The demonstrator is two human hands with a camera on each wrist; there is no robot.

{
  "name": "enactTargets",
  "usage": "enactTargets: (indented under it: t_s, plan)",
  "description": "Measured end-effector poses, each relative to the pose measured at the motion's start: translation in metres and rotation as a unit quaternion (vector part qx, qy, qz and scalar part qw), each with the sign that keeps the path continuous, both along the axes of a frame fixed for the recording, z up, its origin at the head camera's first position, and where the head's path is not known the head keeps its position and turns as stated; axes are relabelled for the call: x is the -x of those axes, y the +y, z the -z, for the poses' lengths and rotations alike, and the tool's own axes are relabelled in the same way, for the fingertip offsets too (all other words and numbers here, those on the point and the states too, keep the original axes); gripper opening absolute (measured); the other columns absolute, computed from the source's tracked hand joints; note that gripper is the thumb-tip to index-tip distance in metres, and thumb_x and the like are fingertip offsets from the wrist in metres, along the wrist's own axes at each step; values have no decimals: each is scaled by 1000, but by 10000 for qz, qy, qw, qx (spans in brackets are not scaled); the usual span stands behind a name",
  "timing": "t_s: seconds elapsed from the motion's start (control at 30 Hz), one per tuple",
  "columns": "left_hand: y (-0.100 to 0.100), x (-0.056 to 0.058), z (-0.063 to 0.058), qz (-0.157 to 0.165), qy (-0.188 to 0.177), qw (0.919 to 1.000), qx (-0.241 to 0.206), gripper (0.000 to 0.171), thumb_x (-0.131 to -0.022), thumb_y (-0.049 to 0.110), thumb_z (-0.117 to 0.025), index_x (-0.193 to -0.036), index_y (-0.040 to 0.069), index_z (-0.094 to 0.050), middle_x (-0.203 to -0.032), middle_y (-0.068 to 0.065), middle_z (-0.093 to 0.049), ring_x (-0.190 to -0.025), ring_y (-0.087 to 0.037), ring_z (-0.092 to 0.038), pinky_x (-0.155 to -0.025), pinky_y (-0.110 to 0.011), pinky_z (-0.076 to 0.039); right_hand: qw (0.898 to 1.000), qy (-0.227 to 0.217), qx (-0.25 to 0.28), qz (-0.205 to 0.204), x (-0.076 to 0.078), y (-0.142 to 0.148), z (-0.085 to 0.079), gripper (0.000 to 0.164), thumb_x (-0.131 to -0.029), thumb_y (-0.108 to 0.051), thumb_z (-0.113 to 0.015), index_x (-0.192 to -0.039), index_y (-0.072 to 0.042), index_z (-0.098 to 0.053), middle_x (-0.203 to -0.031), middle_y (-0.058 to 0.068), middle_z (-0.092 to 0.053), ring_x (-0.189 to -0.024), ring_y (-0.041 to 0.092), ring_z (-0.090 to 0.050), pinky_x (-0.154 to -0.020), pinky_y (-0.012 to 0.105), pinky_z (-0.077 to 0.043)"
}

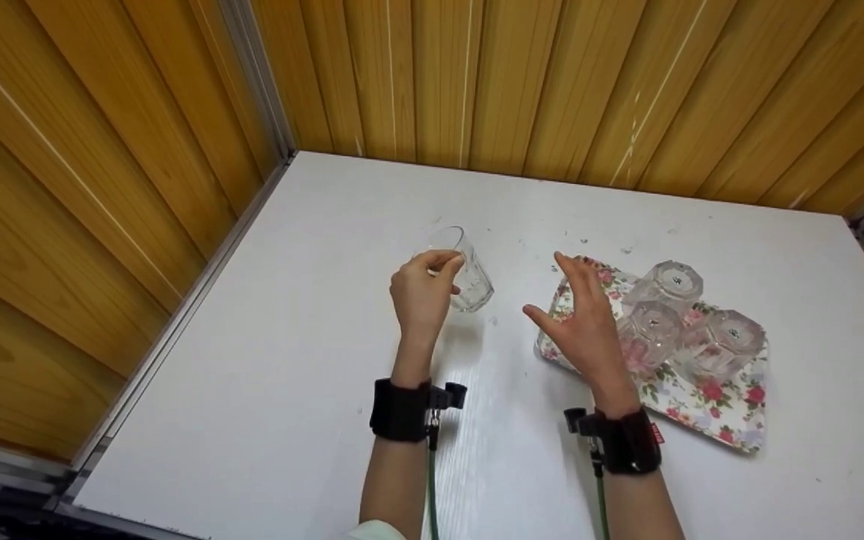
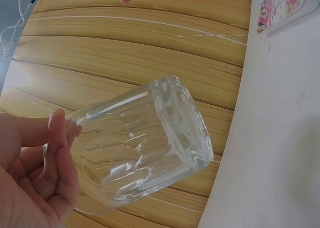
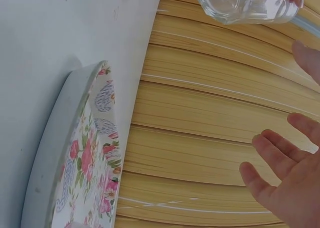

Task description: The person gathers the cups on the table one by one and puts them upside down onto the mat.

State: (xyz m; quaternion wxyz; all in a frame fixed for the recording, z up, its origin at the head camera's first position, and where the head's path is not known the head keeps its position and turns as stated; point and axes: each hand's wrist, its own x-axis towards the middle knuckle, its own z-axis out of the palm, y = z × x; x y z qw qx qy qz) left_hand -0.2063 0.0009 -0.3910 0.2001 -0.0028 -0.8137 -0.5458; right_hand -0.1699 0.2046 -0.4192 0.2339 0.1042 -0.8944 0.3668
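Observation:
A clear, faceted drinking glass (image 1: 475,286) is held above the white table by my left hand (image 1: 423,289), thumb and fingers pinching its rim. The glass tilts, its thick base lower and toward the right; in the left wrist view the glass (image 2: 145,143) shows its ribbed side and heavy base. My right hand (image 1: 586,319) hovers over the left edge of a floral tray (image 1: 724,431), fingers spread and thumb apart, holding nothing. In the right wrist view the same hand (image 3: 295,183) is beside the tray (image 3: 90,158), with the held glass (image 3: 245,5) at the top.
Three upside-down glasses stand together on the tray: one at the back (image 1: 676,281), one at the left (image 1: 649,337) and one at the right (image 1: 724,345). Wood-patterned walls (image 1: 462,82) border the white table (image 1: 274,337) at the back and left. Green cables run from both wristbands.

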Motion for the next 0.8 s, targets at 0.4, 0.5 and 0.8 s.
enactTargets:
  t_s: [0.4, 0.5, 0.8]
  plan:
    - [3, -5, -7, 422, -162, 9944, -952, 12, -81, 20, -68, -87, 10, -72, -72, -3, -68, -45, -9, -59, -45, -24, -47, 9993, 145, 15, -357, -1, -5, 0, 82, -72, -27, -77, -140, -14, -34, -136, 11, -39, -126, 26, -37, -99, 47, -33]
    - [6, -7, -8, 589, -272, 9903, -1232, 12, -81, 18, -69, -86, 9, -72, -72, -5, -67, -46, -10, -58, -48, -27, -49, 9985, 144, 2, -532, -1, -8, 2, 84, -71, -26, -78, -140, -14, -33, -135, 13, -39, -124, 26, -39, -97, 47, -35]
    - [15, -9, -11, 993, -489, 9739, -1982, 16, -80, 18, -70, -86, 4, -72, -72, -8, -65, -48, -10, -55, -54, -29, -52, 9972, -176, 179, -700, -4, -12, 2, 92, -68, -26, -80, -143, -18, -28, -138, 10, -37, -120, 27, -45, -94, 50, -36]
